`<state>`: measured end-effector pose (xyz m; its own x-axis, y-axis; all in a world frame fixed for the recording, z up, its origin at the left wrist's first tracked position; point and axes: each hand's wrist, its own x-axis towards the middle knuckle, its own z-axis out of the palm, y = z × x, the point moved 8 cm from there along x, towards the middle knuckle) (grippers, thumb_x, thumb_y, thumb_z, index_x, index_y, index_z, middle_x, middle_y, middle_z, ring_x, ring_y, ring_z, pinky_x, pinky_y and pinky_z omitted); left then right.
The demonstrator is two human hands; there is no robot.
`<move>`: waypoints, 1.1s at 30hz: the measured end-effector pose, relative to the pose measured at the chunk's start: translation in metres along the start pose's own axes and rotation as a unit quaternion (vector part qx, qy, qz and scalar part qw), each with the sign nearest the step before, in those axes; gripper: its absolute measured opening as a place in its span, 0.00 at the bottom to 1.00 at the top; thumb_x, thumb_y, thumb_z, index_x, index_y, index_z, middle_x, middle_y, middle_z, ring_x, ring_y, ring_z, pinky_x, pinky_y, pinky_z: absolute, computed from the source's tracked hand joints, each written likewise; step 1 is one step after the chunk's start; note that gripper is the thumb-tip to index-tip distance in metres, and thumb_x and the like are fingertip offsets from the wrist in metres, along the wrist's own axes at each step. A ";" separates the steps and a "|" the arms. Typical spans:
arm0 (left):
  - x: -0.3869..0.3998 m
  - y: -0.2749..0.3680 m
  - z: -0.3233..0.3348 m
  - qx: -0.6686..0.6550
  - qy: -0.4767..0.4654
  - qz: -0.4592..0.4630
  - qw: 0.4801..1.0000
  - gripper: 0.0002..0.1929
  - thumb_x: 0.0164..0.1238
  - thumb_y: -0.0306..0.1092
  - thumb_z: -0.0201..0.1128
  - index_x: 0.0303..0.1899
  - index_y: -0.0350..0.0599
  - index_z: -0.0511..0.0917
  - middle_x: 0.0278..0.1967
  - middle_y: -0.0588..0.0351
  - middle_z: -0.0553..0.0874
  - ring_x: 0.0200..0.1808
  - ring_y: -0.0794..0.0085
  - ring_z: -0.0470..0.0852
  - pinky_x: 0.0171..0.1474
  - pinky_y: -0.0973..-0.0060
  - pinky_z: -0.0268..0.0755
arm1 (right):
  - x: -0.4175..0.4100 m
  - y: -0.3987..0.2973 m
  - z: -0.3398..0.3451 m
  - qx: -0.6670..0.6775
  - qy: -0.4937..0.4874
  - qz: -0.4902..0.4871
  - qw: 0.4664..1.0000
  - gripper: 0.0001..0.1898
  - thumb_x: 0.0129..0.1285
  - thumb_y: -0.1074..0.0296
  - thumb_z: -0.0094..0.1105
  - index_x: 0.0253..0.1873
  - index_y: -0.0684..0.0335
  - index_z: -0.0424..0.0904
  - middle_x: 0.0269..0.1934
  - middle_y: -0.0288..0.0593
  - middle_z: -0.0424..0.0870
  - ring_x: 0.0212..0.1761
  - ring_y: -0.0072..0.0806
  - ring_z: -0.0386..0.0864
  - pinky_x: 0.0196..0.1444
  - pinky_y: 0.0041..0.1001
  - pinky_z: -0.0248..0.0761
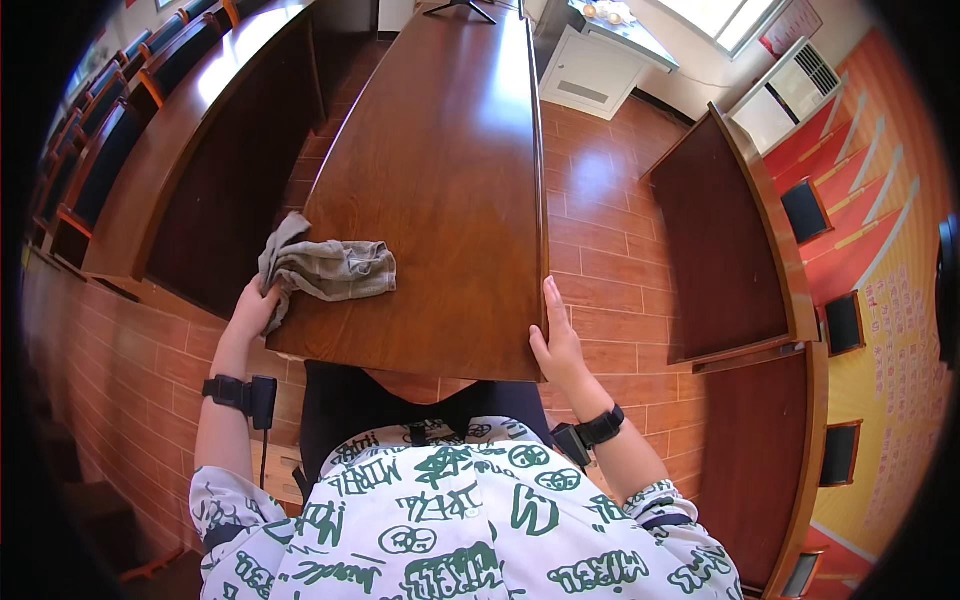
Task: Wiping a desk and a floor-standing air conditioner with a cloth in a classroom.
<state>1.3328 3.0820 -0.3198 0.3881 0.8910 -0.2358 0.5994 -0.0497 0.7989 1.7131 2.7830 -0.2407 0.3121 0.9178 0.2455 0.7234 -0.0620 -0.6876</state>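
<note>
A long, polished brown wooden table stretches away in front of me. At its near left corner, my left hand grips a crumpled grey cloth. Part of the cloth lies flat on the tabletop, and part hangs over the left edge. My right hand rests against the table's right edge near the front corner, with fingers apart and nothing held. A black device is strapped to each of my forearms.
A second wooden desk with rows of dark-backed chairs stands to the left. Wooden desks and more chairs line the right, before a printed wall. A white cabinet stands at the back. A black stand sits on the table's far end.
</note>
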 end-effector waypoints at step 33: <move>-0.096 0.122 0.059 0.376 0.114 0.337 0.856 0.34 0.54 0.48 0.65 0.62 0.48 0.66 0.64 0.50 0.64 0.69 0.53 0.55 0.69 0.49 0.43 | 0.024 -0.070 0.001 -0.320 -0.243 -0.168 0.900 0.45 0.44 0.79 0.58 0.71 0.40 0.56 0.72 0.50 0.47 0.75 0.50 0.43 0.71 0.58 0.35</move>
<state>1.4095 2.9643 -0.2326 0.7276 0.6065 0.3206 0.6080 -0.7865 0.1081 1.6697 2.8093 -0.1874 -0.1835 0.9806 -0.0690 0.9821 0.1797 -0.0571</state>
